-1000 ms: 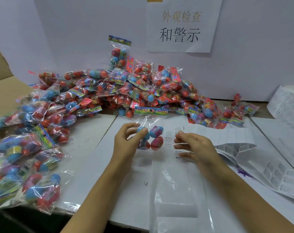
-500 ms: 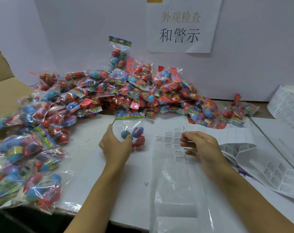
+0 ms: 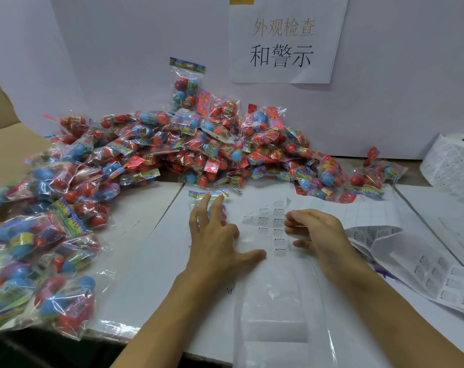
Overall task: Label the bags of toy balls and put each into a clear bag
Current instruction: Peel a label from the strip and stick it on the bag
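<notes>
One small bag of toy balls [image 3: 209, 195] lies flat on the white table, its colourful header pointing away from me. My left hand [image 3: 215, 235] is spread open over it, fingers straight, thumb stretched toward the label strip [image 3: 273, 229]. That strip of small warning labels lies on the stack of clear bags [image 3: 278, 314] in front of me. My right hand [image 3: 318, 235] has its fingertips curled at the strip's right edge, pinching a label there. A big heap of toy-ball bags [image 3: 199, 144] fills the back of the table.
More toy-ball bags [image 3: 39, 261] are piled along the left edge beside a cardboard box [image 3: 2, 144]. Label sheets [image 3: 425, 261] spread at the right, with a label roll [image 3: 454, 160] behind. A paper sign [image 3: 284, 41] hangs on the white wall.
My left hand carried the toy-ball bag left, laid it on the table, then opened over it. My right hand stayed at the label strip and curled its fingertips on a label.
</notes>
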Tool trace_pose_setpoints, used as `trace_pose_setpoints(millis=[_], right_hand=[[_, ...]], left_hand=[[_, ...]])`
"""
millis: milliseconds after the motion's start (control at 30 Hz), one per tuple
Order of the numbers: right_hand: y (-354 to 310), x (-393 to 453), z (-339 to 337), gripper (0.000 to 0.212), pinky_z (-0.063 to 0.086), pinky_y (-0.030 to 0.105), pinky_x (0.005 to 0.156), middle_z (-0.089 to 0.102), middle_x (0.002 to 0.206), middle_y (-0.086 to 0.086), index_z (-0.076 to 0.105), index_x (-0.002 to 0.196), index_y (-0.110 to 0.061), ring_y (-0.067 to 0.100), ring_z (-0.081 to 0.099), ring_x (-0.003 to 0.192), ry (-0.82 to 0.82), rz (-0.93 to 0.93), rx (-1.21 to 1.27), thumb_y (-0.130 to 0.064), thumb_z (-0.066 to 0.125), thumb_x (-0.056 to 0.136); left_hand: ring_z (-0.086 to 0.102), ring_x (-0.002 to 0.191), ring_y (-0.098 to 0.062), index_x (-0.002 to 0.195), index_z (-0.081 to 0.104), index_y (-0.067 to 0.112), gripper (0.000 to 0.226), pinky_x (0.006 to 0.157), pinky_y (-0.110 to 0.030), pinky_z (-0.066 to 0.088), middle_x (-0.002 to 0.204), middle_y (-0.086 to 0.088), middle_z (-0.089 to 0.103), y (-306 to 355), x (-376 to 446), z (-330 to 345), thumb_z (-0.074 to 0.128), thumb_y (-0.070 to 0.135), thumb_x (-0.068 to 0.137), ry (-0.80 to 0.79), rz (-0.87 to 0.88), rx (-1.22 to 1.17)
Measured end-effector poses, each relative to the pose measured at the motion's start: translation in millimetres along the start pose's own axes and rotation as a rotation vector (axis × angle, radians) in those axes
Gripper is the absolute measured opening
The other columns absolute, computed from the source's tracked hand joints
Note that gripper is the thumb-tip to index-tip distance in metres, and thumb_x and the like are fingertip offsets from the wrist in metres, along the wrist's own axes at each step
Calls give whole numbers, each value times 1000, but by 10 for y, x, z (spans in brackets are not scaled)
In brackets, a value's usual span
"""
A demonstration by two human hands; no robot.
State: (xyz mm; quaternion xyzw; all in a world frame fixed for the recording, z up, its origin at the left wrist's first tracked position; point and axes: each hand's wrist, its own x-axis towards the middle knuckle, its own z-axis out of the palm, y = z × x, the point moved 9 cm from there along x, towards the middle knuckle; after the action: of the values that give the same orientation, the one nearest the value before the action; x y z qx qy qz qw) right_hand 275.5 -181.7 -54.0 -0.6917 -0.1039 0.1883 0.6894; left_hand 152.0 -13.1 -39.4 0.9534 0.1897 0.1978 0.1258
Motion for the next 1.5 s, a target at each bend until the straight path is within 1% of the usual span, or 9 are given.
trace_pose_setpoints(millis=[133, 233, 333, 433, 600, 767, 1000, 1200, 1500], right_hand=[[-18, -29, 61, 12, 50, 23, 58, 76, 80, -2, 76, 86, -17, 11, 72, 75, -38, -50, -73, -16, 67, 94], [-94, -80, 120, 12, 49, 17, 54, 77, 82, -8, 77, 87, -26, 7, 71, 75, -73, -168, -219, -16, 71, 91], [-133, -130, 194, 13, 52, 19, 57, 77, 85, -11, 78, 90, -30, 4, 70, 79, -118, -233, -300, -18, 74, 89], [-212, -184, 228, 10, 54, 17, 71, 77, 84, -9, 80, 92, -24, 5, 70, 79, -123, -329, -348, -18, 80, 85], [-346, -305, 254, 12, 47, 9, 66, 73, 81, -8, 80, 88, -19, 3, 67, 73, -82, -503, -477, -20, 86, 77], [-402, -342, 283, 10, 44, 9, 66, 73, 78, -8, 82, 85, -16, 3, 66, 74, -88, -610, -568, -14, 87, 77], [-356, -301, 268, 10, 46, 10, 66, 74, 74, -11, 82, 80, -17, 3, 66, 72, -103, -576, -563, -7, 80, 80], [-442, -257, 73, 20, 47, 10, 63, 71, 70, -12, 74, 68, -24, 2, 64, 70, 78, -562, -508, -7, 77, 79], [-340, -264, 283, 4, 52, 18, 70, 73, 73, -10, 82, 80, -20, 5, 66, 71, -128, -552, -581, -18, 85, 79]], left_hand=[[4, 150, -13, 87, 73, 20, 36, 116, -22, -1, 160, -1, 31, 39, -7, -69, 87, 50, 73, 53, 52, -218], [45, 123, -14, 77, 66, 15, 20, 99, -22, 35, 122, 3, 63, 66, -23, -183, 86, 14, 79, 134, 63, -560], [66, 92, -11, 86, 61, 7, 16, 77, -26, 51, 95, -4, 71, 55, -9, -59, 74, 0, 88, -34, -37, -891], [74, 93, -23, 108, 61, 6, 28, 80, -35, 60, 102, -13, 77, 60, -28, 54, 71, -9, 87, -171, -129, -1093], [70, 106, -34, 109, 68, -4, 35, 94, -50, 58, 108, -23, 73, 100, -2, 76, 72, -4, 74, -165, -75, -1105], [74, 89, -19, 101, 68, 11, 33, 79, -33, 61, 94, -5, 79, 95, 0, 143, 65, -14, 79, -182, -79, -1093], [76, 85, -29, 113, 64, 22, 42, 85, -58, 57, 93, -6, 80, 74, -14, 171, 68, 8, 74, -226, -118, -1100], [75, 98, -21, 130, 52, 37, 71, 80, -36, 61, 103, 1, 76, 99, -64, 223, 73, 11, 68, -269, -138, -1126], [70, 105, -38, 133, 50, 34, 70, 95, -60, 52, 103, -13, 76, 115, -57, 183, 69, 4, 73, -242, -111, -1115]])
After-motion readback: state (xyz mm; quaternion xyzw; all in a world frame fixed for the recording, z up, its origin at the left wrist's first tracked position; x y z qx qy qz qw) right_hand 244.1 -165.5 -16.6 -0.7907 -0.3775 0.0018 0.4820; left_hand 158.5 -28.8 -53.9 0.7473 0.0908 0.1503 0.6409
